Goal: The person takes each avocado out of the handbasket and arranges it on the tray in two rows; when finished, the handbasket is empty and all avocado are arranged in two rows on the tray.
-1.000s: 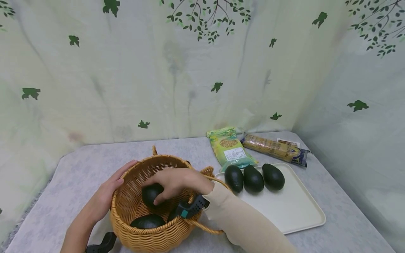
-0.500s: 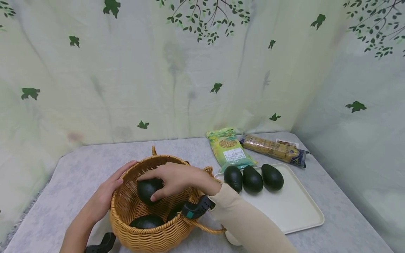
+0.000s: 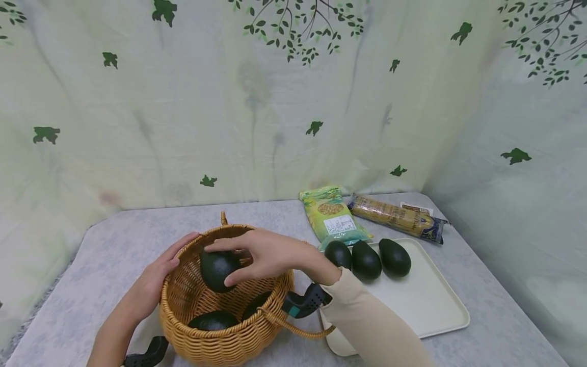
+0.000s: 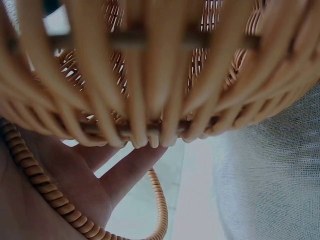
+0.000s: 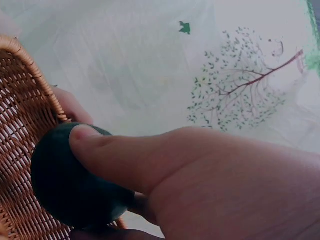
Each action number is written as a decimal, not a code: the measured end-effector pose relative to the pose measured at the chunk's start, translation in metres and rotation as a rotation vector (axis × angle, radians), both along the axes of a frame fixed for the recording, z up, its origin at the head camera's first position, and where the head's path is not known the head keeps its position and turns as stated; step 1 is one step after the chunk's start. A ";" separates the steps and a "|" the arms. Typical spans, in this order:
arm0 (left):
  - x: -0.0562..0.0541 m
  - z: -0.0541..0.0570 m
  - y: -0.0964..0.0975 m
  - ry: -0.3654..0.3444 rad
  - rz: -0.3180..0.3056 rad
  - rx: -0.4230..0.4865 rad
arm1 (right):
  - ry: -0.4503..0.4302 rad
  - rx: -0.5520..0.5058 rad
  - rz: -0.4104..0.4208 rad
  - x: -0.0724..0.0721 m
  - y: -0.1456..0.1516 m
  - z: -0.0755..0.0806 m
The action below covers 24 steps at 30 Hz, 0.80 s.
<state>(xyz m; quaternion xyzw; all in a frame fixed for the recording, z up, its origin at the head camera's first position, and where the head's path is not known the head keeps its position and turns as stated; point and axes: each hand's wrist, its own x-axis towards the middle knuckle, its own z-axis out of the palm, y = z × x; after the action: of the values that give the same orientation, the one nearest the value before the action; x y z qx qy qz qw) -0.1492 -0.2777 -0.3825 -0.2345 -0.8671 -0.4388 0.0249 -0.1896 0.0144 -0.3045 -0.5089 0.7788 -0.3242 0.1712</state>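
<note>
Pale leaf-printed sheeting [image 3: 275,102] backs a mottled grey tabletop [image 3: 147,224]. On it sit a cream rectangular tray [image 3: 426,300] and a round honey-brown wicker basket [image 3: 215,349]. The left hand [image 3: 153,278], fingers straight and spread, lies against the basket's side and rim, seemingly to steady it. The right hand [image 3: 270,255] pinches a glossy blackish-green pear-shaped avocado [image 3: 218,274] between thumb and fingers within the basket's mouth. Two more avocados [image 3: 213,320] lie below; a row of three avocados [image 3: 366,260] sits on the tray, perhaps side by side against rolling.

The round, honey-brown wicker basket [image 3: 220,347] looks ribbed and rough, the dark green egg-shaped fruit [image 3: 219,271] smooth with a soft sheen. The cream rectangular tray [image 3: 428,303] resembles smooth, matt plastic.
</note>
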 end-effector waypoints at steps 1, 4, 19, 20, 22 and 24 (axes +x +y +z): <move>0.000 0.000 0.000 0.000 -0.003 0.004 | -0.016 -0.011 0.004 0.000 0.002 0.000; 0.000 -0.001 -0.001 0.000 -0.007 0.011 | -0.033 -0.030 0.005 0.003 0.007 0.003; 0.000 0.000 0.001 -0.023 0.011 0.006 | -0.192 -0.225 -0.072 0.018 0.030 0.000; 0.001 0.000 0.001 -0.024 0.012 0.006 | -0.207 -0.235 -0.079 0.019 0.032 -0.001; 0.001 0.000 0.001 -0.026 0.015 0.004 | -0.242 -0.250 -0.093 0.022 0.036 -0.002; 0.001 0.000 0.001 -0.024 0.018 0.003 | -0.269 -0.268 -0.101 0.024 0.041 -0.003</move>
<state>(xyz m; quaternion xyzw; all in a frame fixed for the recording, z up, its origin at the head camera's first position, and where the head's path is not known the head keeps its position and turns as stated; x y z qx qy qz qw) -0.1479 -0.2763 -0.3827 -0.2216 -0.8686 -0.4428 0.0190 -0.1659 0.0550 -0.3071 -0.4393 0.7235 -0.4982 0.1881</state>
